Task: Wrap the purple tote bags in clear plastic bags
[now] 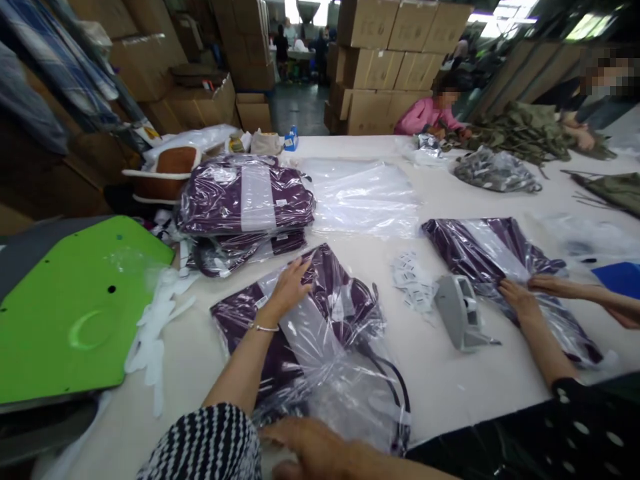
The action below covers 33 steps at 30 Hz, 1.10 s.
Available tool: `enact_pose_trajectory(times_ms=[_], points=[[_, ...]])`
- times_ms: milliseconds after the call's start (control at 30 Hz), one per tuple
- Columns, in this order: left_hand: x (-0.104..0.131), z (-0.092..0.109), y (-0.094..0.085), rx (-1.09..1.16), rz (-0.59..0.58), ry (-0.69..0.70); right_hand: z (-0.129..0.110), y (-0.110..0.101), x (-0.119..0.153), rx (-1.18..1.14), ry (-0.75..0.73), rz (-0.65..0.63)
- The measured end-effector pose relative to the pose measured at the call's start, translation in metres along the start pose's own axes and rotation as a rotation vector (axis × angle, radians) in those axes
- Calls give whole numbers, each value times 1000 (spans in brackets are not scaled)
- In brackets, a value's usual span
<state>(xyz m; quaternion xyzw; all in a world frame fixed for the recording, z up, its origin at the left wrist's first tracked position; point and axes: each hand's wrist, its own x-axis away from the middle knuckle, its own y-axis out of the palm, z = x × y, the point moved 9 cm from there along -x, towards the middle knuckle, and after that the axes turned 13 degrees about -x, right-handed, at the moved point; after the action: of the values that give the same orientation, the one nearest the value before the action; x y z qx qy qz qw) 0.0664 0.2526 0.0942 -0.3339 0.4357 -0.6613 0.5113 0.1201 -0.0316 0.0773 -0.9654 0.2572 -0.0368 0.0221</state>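
A folded dark purple fabric item (270,370) with a pale band and a black strap lies on the table in a clear plastic bag (360,393). My left hand (290,288), a thin bracelet at its wrist, rests open and flat on the upper part of this package. Close to the bag's near end is my right hand (313,445), at the bottom of the view. Its fingers point left, with a gap between them, and part of the hand is cut off by the frame edge.
Bagged purple packages (215,200) are stacked at the back left, beside clear plastic bags (365,200). A green board (75,320) stands left. Rightward are loose labels (413,280), a grey tape dispenser (457,313) and a co-worker's hands (523,300) on another purple package (480,247).
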Motion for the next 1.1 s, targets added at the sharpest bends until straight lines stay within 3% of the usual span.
enact_pose_trajectory(times_ms=[67,133,200,267,333,400,567,767,967,1100], points=[[27,33,28,-23,-61,35,-23,-52,15,235,-137,146],[69,59,57,-59,-104,24,-27,-115,40,417,-167,360],[116,79,85,-152,-123,-28,-10,-166,64,573,-100,489],[157,98,107,-245,-110,-60,17,-189,78,697,-11,450],[185,115,118,-296,-54,-77,41,-192,83,759,46,342],[199,124,119,-320,12,-108,52,-185,82,781,51,269],[203,124,107,-362,105,-139,47,-164,75,814,-83,180],[239,113,101,-442,366,-148,51,-160,97,871,-246,341],[255,105,108,-425,292,-178,25,-167,144,670,-346,601],[254,106,99,-417,315,-185,2,-194,190,380,-283,579]])
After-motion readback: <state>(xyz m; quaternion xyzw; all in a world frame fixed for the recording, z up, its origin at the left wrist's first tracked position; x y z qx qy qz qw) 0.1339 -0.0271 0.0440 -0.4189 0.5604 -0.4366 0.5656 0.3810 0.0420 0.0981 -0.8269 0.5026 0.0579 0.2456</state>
